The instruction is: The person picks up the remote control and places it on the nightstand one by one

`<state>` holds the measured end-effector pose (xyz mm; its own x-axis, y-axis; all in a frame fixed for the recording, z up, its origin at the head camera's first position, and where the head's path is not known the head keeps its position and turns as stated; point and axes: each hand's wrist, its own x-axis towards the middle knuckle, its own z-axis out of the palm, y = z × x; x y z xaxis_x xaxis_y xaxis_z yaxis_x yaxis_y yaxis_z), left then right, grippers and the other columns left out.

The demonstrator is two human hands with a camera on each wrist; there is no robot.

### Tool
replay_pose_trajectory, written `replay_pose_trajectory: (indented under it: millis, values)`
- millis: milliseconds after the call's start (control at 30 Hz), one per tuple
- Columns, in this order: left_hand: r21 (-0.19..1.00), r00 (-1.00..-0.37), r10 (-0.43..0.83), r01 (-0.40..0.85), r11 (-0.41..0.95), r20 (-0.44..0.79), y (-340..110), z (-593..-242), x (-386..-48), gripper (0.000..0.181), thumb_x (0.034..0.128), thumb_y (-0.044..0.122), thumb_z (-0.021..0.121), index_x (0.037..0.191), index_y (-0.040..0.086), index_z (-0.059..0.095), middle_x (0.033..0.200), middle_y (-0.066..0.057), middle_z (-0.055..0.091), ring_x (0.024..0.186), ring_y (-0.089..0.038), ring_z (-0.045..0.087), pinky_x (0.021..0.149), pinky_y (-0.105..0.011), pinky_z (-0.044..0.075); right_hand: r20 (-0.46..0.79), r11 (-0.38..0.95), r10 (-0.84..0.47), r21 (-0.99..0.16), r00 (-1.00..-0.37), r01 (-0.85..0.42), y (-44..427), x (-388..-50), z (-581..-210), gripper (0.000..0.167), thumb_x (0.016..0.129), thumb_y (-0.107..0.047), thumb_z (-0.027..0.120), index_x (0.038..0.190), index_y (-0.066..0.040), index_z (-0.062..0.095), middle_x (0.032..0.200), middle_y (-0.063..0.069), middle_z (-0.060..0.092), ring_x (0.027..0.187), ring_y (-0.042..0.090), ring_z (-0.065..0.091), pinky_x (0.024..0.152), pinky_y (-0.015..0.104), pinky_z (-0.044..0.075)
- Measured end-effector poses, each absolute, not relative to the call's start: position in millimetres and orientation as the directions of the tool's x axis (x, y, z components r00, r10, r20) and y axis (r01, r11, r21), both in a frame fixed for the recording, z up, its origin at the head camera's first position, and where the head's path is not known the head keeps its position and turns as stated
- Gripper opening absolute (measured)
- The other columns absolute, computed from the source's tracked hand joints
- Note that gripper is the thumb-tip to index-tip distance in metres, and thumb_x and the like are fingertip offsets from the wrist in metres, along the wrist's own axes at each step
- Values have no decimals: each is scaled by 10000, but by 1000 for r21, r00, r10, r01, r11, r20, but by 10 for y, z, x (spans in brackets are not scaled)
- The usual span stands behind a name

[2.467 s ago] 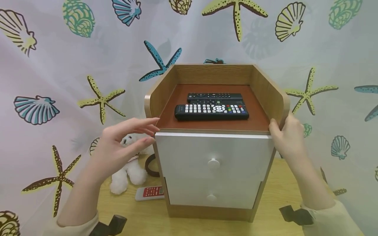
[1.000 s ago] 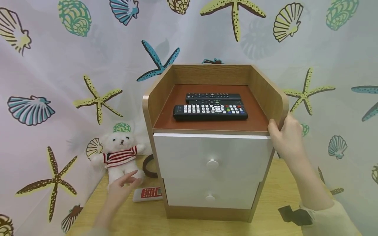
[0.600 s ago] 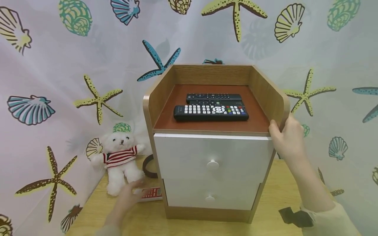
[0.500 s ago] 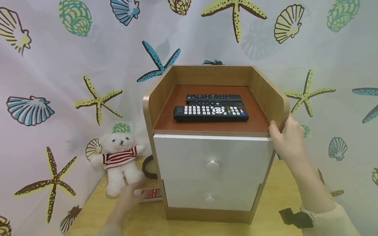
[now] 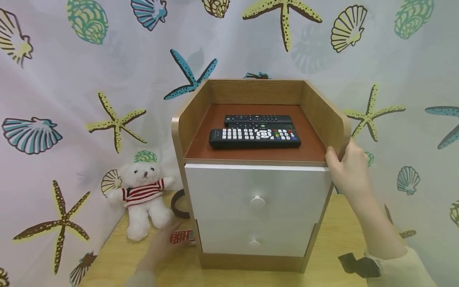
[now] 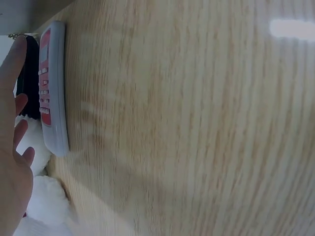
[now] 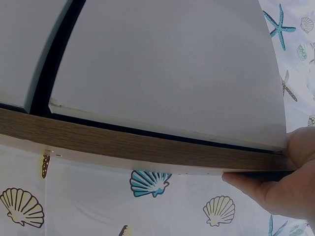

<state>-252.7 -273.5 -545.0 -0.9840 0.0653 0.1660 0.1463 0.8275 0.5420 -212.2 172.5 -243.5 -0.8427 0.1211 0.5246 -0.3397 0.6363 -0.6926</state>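
My right hand (image 5: 349, 171) grips the front edge of the right side panel of a small wooden cabinet (image 5: 256, 261); its thumb lies on the inner side. In the right wrist view, the right hand (image 7: 280, 184) has fingers on both sides of that panel. At the cabinet's lower left, my left hand (image 5: 161, 245), blurred, covers one end of a white remote control (image 5: 183, 236) with a red face. In the left wrist view this remote (image 6: 55, 93) lies on the wooden surface, and the left hand (image 6: 15, 167) extends its fingers beside and over it.
Several black remotes (image 5: 254, 138) lie on the cabinet's brown top. Two white drawers (image 5: 229, 191) with round knobs front it. A white teddy bear (image 5: 143, 195) in a striped shirt sits left, beside a dark ring (image 5: 177, 209). A shell-patterned curtain (image 5: 118, 71) hangs behind.
My left hand has left the cabinet's upper left edge, moved down past the bear and reached right to the red-and-white remote. The right hand keeps its grip on the side panel.
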Motion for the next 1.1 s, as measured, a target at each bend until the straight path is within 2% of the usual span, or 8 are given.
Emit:
replay_pose_trajectory:
  millis: [200,400,567,867,1100]
  values:
    - [505,-971,104,201,839,214,-2706,-5525,-2541,714,766,373,748,1342,32,500,1288,-228,560,1207,-477,460,983,-600,356,516,620,110,-703,-849,-347,1723,-2130,-2447,381,921,-79,447,1255,103,446,1258,309,536,1121,461,555,866,552,485]
    - [540,-986,90,152,828,140,-2688,-5529,-2523,814,744,464,738,1393,71,444,1393,-204,473,1316,-489,326,1056,-645,227,531,617,113,-700,-840,-360,1706,-2133,-2446,385,911,-56,459,1257,111,445,1259,322,532,1120,481,549,852,551,485]
    - [554,-991,89,131,822,102,-2662,-5553,-2558,832,748,465,731,1418,89,410,1409,-198,456,1326,-491,297,1066,-656,179,539,622,124,-696,-833,-358,1718,-2129,-2432,386,905,-42,465,1255,122,447,1250,336,532,1110,495,548,840,554,485]
    - [521,-987,108,154,839,118,-2636,-5658,-2588,790,727,401,772,1400,146,448,1382,-199,480,1326,-493,286,1051,-675,177,533,620,109,-696,-839,-361,1752,-2118,-2446,379,921,-72,444,1252,111,445,1250,320,534,1112,477,552,849,569,484]
    - [491,-977,91,175,853,191,-2634,-5753,-2561,646,731,379,774,1289,131,565,1257,-186,561,1223,-436,414,1021,-628,287,544,632,107,-684,-833,-365,1756,-2131,-2453,364,919,-78,443,1227,117,457,1220,325,553,1070,476,577,813,569,499]
